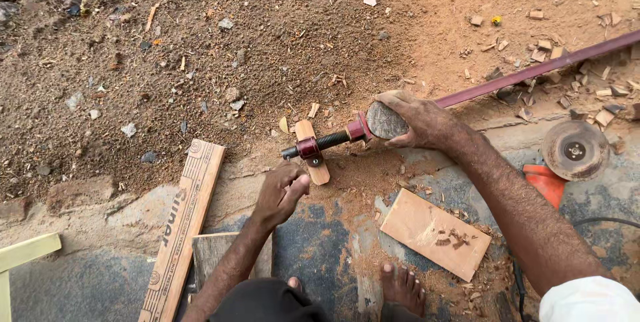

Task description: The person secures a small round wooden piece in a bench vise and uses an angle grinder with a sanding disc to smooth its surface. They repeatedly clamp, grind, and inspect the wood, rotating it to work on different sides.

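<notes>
The right hand grips a stone against the clamp; left hand fingers, half-curled and empty, touch its wooden handle, still unturned.

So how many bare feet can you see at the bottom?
2. One foot shows its toes on the dusty ground beside the flat wooden board. The other foot only peeks out by the dark clothing, so most of it is hidden.

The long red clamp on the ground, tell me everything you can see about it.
The red bar clamp lies flat on sawdust-strewn ground, its long maroon bar running up to the right edge. At its near end a dark threaded screw passes through a red collar over a small wooden piece. The right hand presses a grey stone against its jaw; the left hand sits just below the screw.
</notes>
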Demonstrator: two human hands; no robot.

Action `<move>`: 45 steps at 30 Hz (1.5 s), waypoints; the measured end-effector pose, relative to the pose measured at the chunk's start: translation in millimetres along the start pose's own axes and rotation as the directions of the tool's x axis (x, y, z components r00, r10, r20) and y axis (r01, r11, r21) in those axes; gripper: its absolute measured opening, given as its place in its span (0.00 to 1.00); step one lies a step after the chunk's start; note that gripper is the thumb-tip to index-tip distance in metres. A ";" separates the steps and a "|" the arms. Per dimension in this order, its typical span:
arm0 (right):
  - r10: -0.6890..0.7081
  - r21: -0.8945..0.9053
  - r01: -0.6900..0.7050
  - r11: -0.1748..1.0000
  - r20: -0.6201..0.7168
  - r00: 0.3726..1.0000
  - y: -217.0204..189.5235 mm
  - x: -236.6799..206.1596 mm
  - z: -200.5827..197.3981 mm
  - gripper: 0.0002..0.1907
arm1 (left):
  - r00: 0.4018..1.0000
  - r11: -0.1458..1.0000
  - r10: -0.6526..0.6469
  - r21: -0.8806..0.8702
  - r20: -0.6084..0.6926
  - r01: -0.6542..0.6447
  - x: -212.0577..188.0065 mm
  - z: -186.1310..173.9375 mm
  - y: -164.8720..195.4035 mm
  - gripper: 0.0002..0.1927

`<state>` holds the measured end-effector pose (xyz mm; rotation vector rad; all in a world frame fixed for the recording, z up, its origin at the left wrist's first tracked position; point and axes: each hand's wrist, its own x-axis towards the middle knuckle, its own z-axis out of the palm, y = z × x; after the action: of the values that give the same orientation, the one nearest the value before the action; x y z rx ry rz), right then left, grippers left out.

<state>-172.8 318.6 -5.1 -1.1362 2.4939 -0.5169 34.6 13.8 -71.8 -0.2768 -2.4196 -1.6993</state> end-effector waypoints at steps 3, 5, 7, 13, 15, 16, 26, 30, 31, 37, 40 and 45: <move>-0.046 -0.016 0.046 0.999 -0.009 0.999 5.1 -1.3 3.0 0.55 | 0.947 0.970 -0.239 -0.009 -0.217 0.242 51.3 -0.6 0.0 0.31; -0.065 0.011 0.065 0.998 -0.011 0.998 7.9 -1.9 5.2 0.55 | 0.764 0.852 -0.516 -0.331 -0.388 0.407 103.6 -17.3 -6.7 0.29; -0.094 0.034 0.095 0.995 -0.041 0.995 11.0 -1.3 7.0 0.54 | 0.760 0.846 -0.533 -0.221 -0.371 0.485 141.7 -40.5 -15.8 0.19; -0.039 0.102 0.041 0.994 -0.023 0.999 18.2 1.2 13.9 0.58 | 0.490 0.417 -0.851 -0.322 0.190 0.850 97.2 -25.5 -35.6 0.15; -0.055 0.089 0.060 0.994 -0.058 0.997 17.2 -0.3 16.9 0.57 | 0.343 0.141 -0.845 -0.447 0.411 0.883 80.1 -18.0 -38.9 0.17; -0.059 0.088 0.065 0.994 -0.068 0.996 15.9 -1.6 18.2 0.57 | 0.312 0.036 -0.828 -0.511 0.465 0.859 72.2 -14.9 -39.0 0.19; -0.169 -0.052 0.163 0.985 -0.175 0.970 4.4 6.5 23.8 0.52 | 0.421 0.218 -0.875 -0.582 0.240 0.784 75.3 -27.4 -24.9 0.17; -0.187 -0.023 0.185 0.982 -0.181 0.966 10.0 8.9 25.1 0.51 | 0.907 0.918 -0.382 -0.186 -0.175 0.351 78.4 -20.5 -25.0 0.14; -0.187 -0.009 0.189 0.982 -0.187 0.964 11.4 7.7 25.6 0.51 | 0.968 0.990 -0.136 -0.068 -0.212 0.124 67.2 -16.5 -21.0 0.08; -0.117 0.013 0.123 0.992 -0.216 0.969 12.7 -0.1 35.3 0.51 | 0.881 0.983 0.181 -0.107 0.438 -0.148 -44.5 23.3 -0.6 0.14; -0.092 -0.019 0.090 0.996 -0.168 0.982 11.5 2.1 33.7 0.57 | 0.948 0.958 -0.283 0.077 0.144 0.275 -30.7 25.4 -23.1 0.20; -0.020 -0.013 0.019 1.000 -0.122 0.992 -12.9 -1.5 4.3 0.70 | 0.903 0.894 -0.367 0.182 -0.221 0.408 41.9 -2.4 -37.3 0.18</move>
<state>-161.6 311.1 -2.7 -1.1671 2.5953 -0.5946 -15.1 1.3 -94.6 0.4071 -2.6187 -1.4787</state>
